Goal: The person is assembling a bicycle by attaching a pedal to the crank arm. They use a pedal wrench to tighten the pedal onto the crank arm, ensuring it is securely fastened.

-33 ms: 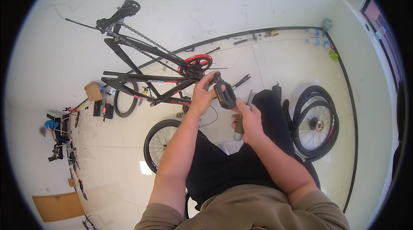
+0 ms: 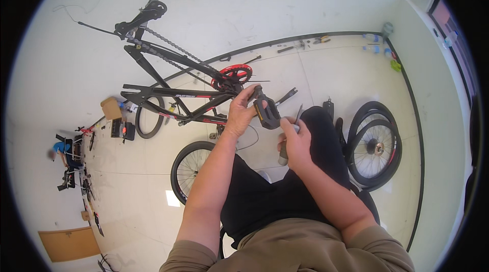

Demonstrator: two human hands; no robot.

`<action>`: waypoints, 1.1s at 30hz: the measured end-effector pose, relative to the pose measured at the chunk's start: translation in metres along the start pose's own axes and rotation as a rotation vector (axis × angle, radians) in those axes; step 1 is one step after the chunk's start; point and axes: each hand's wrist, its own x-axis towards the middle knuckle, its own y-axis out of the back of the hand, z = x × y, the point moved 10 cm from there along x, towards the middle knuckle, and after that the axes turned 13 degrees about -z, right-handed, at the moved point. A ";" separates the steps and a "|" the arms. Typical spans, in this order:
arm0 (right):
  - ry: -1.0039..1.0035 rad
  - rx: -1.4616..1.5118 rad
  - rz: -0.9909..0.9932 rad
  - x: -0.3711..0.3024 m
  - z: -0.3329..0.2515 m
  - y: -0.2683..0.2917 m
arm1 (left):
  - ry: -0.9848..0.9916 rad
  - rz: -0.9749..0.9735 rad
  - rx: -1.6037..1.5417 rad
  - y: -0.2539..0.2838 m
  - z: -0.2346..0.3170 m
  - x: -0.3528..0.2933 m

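A black bicycle pedal [image 2: 267, 114] with an amber reflector hangs in front of my legs. My left hand [image 2: 240, 113] is closed around its upper end, close to the bicycle frame's crank area. In my right hand [image 2: 296, 144] is a screwdriver [image 2: 283, 155], its grey handle in the fist and its thin shaft pointing up. The right fingertips are beside the pedal's lower edge; whether they touch it I cannot tell. Just beyond my left hand is the black bicycle frame [image 2: 165, 91], with a red chainring [image 2: 239, 72] and a chain [image 2: 175, 44].
Two stacked wheels [image 2: 377, 147] lie to my right, and another wheel [image 2: 186, 167] is partly behind my left forearm. Loose tools [image 2: 321, 40] and bottles [image 2: 372, 37] lie along the far wall. An open cardboard box [image 2: 110, 108] stands left. Another person [image 2: 62, 150] is far left.
The screwdriver has tilted slightly, its tip shifting a little to the right. My left hand and the pedal are almost where they were.
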 end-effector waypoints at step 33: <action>-0.311 1.108 -0.406 0.011 0.021 -0.050 | 0.066 -0.100 -0.050 -0.007 0.006 0.002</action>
